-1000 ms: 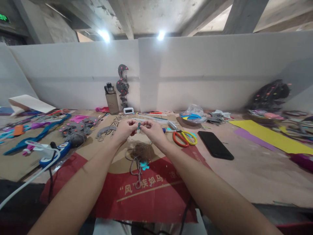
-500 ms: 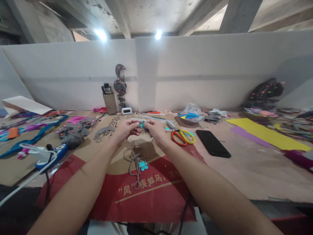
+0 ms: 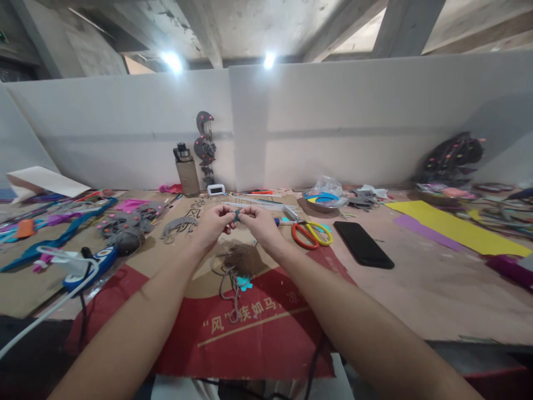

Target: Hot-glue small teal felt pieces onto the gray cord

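My left hand (image 3: 217,223) and my right hand (image 3: 258,223) meet over the cardboard, fingertips pinched together on a small teal piece (image 3: 237,215). Most of that piece is covered by the fingers, so its shape is hard to make out. Below the hands lies a loose tangle of grey cord (image 3: 228,278). A bright turquoise cut-out (image 3: 245,283) rests beside the cord on the red printed part of the cardboard sheet (image 3: 266,355). Scissors with one red and one yellow handle (image 3: 312,234) lie just right of my right hand.
A black phone (image 3: 363,244) lies right of the scissors, near yellow sheet material (image 3: 458,228). At the back stand a bottle (image 3: 188,173), a small white digital clock (image 3: 215,190) and a bowl (image 3: 322,204). A blue power strip (image 3: 92,269) with a white cable is on the left.
Both hands have drawn closer together at the fingertips, and less of the teal piece shows between them. The things on the table have stayed in place.
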Available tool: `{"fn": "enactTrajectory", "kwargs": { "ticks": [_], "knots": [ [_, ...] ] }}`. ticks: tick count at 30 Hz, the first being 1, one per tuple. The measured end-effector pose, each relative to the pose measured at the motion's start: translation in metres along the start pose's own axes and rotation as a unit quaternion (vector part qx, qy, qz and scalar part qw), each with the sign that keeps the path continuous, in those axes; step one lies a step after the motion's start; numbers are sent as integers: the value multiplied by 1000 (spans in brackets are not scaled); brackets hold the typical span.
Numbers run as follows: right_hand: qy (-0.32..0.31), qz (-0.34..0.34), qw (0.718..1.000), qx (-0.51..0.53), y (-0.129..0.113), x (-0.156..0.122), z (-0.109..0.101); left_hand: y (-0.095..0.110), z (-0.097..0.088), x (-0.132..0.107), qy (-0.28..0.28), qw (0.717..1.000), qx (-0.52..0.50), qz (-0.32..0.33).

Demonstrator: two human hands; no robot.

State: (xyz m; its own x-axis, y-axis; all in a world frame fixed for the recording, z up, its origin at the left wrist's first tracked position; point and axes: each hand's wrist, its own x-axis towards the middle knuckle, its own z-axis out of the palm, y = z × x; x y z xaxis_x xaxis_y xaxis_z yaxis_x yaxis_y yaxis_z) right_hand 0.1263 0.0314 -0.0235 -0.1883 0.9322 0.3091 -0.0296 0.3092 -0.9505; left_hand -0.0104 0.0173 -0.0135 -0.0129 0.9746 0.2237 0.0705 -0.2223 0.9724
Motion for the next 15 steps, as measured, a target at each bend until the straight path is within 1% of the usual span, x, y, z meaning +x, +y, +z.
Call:
{"fn": "enactTrajectory", "kwargs": {
  "ticks": [3,7,12,15],
  "knots": [
    [-16,-13,1000,-7,2,0,2,0,-1,1,21,1000,-3,9],
    [-14,-32,999,-15,6,1,3,0,-3,1,31,999,0,12],
    [3,-34,999,8,4,1,2,-1,2,-1,16,999,-8,29],
    [15,-16,1000,17,2,2,0,0,4,-3,-10,1000,-16,17]
  ]
}}
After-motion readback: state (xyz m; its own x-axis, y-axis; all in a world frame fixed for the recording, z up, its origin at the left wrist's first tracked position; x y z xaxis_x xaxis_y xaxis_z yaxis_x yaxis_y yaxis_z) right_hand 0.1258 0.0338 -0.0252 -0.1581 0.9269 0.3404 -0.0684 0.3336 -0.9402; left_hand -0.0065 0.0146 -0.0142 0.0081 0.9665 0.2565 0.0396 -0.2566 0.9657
